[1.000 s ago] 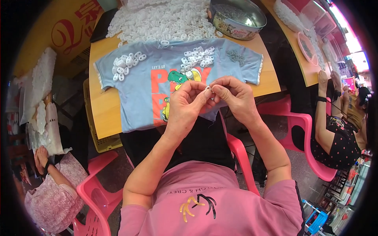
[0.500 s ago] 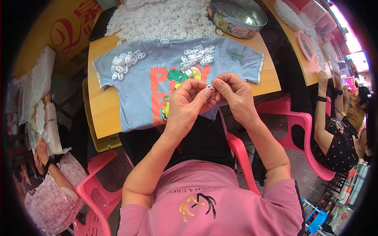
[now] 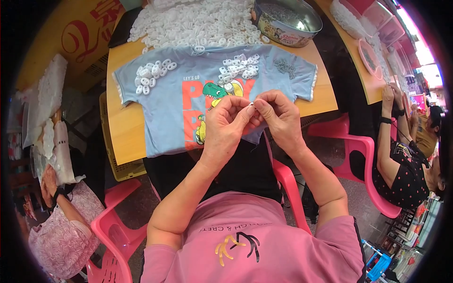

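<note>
From my remote post, I found the left hand (image 3: 226, 126) pinching a small white plastic piece (image 3: 251, 104) above the right half of the blue printed T-shirt (image 3: 161, 123). The right hand (image 3: 279, 118) had its thumb and forefinger pressed together at the piece's edge; what lay between them I could not tell. In my judgement, the work called for a firm left pinch and light, square right-hand pressure. The piece appeared bright white, its outline mostly covered by fingertips.

I'm seeing shirt (image 3: 163, 113) lying on table (image 3: 125, 137), pile of pieces (image 3: 153, 71) sitting on its L side, 2nd pile (image 3: 240, 70) mid-R, bits (image 3: 285, 67) far R; heap (image 3: 193, 26) resting behind, tin (image 3: 292, 38) standing R of heap.
</note>
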Demonstrator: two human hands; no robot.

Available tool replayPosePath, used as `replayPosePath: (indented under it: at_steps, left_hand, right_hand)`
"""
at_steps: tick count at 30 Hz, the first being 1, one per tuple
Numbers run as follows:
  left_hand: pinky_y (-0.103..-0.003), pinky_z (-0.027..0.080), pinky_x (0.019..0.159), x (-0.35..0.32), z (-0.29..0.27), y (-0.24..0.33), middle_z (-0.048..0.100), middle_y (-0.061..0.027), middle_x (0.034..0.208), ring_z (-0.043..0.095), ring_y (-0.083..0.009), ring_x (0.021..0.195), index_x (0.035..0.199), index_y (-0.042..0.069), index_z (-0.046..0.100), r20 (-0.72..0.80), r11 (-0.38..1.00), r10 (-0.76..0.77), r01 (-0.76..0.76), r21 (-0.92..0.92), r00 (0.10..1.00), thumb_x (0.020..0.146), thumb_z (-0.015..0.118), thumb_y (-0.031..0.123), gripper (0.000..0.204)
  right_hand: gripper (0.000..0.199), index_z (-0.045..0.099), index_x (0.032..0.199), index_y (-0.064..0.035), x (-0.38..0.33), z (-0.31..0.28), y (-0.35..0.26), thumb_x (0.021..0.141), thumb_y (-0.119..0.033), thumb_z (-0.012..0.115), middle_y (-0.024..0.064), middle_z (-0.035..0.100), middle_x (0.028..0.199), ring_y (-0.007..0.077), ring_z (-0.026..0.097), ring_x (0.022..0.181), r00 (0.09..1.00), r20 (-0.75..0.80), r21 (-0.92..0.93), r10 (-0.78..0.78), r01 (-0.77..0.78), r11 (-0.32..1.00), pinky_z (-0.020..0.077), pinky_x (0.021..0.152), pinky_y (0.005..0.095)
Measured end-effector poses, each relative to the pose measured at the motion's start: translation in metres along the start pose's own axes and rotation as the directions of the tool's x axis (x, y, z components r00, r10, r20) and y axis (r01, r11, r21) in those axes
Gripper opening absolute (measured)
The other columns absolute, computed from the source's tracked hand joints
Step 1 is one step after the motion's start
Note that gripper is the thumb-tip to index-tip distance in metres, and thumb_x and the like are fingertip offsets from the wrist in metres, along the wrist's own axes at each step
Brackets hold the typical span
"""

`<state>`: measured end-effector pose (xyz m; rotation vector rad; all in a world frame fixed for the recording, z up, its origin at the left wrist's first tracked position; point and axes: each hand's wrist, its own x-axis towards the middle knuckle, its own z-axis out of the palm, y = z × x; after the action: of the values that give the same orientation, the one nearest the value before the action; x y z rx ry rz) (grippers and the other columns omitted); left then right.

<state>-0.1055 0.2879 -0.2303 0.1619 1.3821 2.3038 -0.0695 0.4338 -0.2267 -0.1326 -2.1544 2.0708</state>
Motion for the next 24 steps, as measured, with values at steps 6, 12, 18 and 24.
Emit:
replayPosePath:
  at_steps: [6, 12, 18, 24]
  left_hand:
    - [-0.021, 0.053, 0.064, 0.0, 0.003, -0.001, 0.067, -0.0066, 0.084, 0.065, -0.0093, 0.072, 0.098, -0.002, 0.058, -0.04, 1.0, 0.027, -0.027, 0.005, 0.999, 0.093, 0.064, 0.009, 0.013]
    - [-0.02, 0.051, 0.063, 0.0, -0.002, 0.003, 0.067, -0.0052, 0.086, 0.064, -0.009, 0.073, 0.1, 0.0, 0.059, -0.018, 1.0, -0.015, 0.014, -0.016, 1.0, 0.093, 0.064, 0.012, 0.015]
    - [-0.019, 0.049, 0.06, 0.0, -0.006, 0.001, 0.067, -0.0045, 0.087, 0.064, -0.0086, 0.072, 0.102, 0.001, 0.06, -0.012, 0.999, -0.041, 0.041, 0.034, 0.999, 0.093, 0.065, 0.016, 0.018]
    - [-0.02, 0.049, 0.06, 0.001, -0.006, 0.002, 0.067, -0.0048, 0.087, 0.064, -0.0087, 0.071, 0.101, 0.0, 0.061, 0.003, 0.998, -0.048, 0.048, 0.039, 0.999, 0.093, 0.065, 0.016, 0.018]
  right_hand:
    - [0.013, 0.059, 0.1, 0.0006, 0.002, -0.001, -0.004, 0.097, -0.012, 0.059, 0.0011, 0.06, 0.084, 0.0054, 0.055, 0.073, 1.0, 0.026, -0.003, 0.009, -0.009, 1.0, 0.0473, 0.066, 0.02]
    - [0.017, 0.06, 0.106, 0.0026, 0.011, -0.015, -0.022, 0.097, -0.012, 0.057, 0.0025, 0.062, 0.084, 0.0069, 0.057, 0.072, 0.988, 0.151, -0.057, 0.03, -0.022, 0.998, 0.0484, 0.066, 0.0219]
    - [0.012, 0.06, 0.098, 0.0013, 0.025, -0.028, -0.036, 0.09, -0.006, 0.063, 0.01, 0.061, 0.083, 0.0204, 0.061, 0.07, 0.897, 0.367, -0.481, -0.248, 0.411, 0.774, 0.0486, 0.063, 0.0307]
    - [0.009, 0.058, 0.089, -0.0006, 0.033, -0.026, -0.036, 0.087, -0.006, 0.065, 0.0128, 0.058, 0.082, 0.0297, 0.059, 0.073, 0.827, 0.453, -0.531, -0.333, 0.55, 0.644, 0.0465, 0.063, 0.0361]
